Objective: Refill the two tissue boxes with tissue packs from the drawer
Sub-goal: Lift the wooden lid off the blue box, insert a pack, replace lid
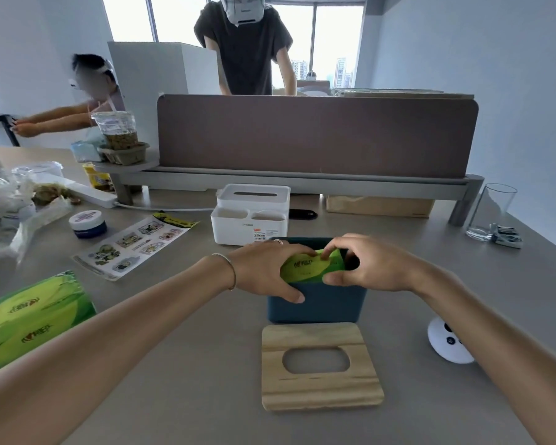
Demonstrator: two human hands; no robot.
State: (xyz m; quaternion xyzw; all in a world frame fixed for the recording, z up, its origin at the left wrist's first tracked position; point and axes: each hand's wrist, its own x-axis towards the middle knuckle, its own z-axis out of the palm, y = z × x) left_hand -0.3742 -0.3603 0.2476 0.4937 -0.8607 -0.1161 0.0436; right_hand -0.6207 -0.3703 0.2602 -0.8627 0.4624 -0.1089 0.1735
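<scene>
Both hands, left hand [267,271] and right hand [371,263], are gripping a green tissue pack [312,268] halfway into the blue box [316,305] mid-desk [190,380], wooden lid [321,367] toward the near edge, white box [251,213] by the divider [315,136], windows behind.

My hands [315,268] hold a tissue pack [312,268] in the open box [316,305] before me, its lid [321,367] lying nearer on the surface [187,380]. Behind it stands the second box [252,213]. More packs [29,319] lie far left, a glass [491,211] far right.
</scene>
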